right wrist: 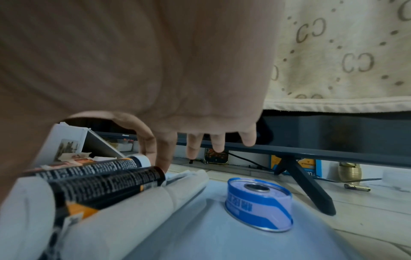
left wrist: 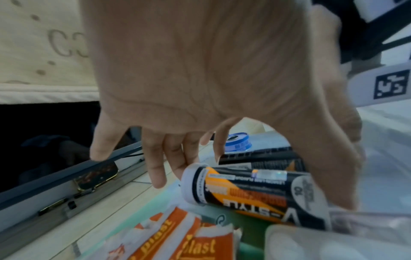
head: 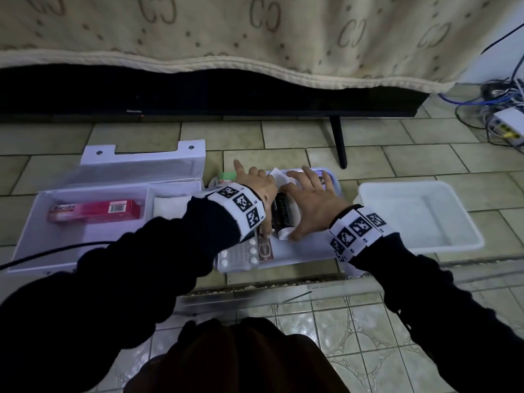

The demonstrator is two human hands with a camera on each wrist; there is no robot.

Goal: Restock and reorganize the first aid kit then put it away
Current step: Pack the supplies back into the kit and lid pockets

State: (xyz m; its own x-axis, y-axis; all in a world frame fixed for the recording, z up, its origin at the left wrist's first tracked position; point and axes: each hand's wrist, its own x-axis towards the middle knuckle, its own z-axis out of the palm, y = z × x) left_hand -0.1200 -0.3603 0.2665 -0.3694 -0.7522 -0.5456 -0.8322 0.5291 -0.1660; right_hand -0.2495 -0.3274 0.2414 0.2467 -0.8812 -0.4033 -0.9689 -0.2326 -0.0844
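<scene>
Both hands hover spread over the middle tray (head: pixel 297 255) on the tiled floor. Neither grip is closed: the left hand (head: pixel 259 184) has straight fingers above the tubes, and the right hand (head: pixel 310 205) arches over them with its forefinger touching the end of one black tube (right wrist: pixel 106 183); whether it is taking hold I cannot tell.

The first aid kit (head: pixel 93 219), a white hard-sided box with its lid open, lies to the left, holding a pink carton (head: pixel 95 212) in one compartment and something white in the next. Restocking looks barely begun. Left in the tray are two glossy black-and-orange tubes (left wrist: pixel 255 195) with white caps, a foil blister pack (head: pixel 241 253), orange plaster packets (left wrist: pixel 177 242), rolled white paper or cloth (right wrist: pixel 133 207) and a blue-banded metal tape tin (right wrist: pixel 259 204). A smooth white tub (head: pixel 419 217) sits to the right.
</scene>
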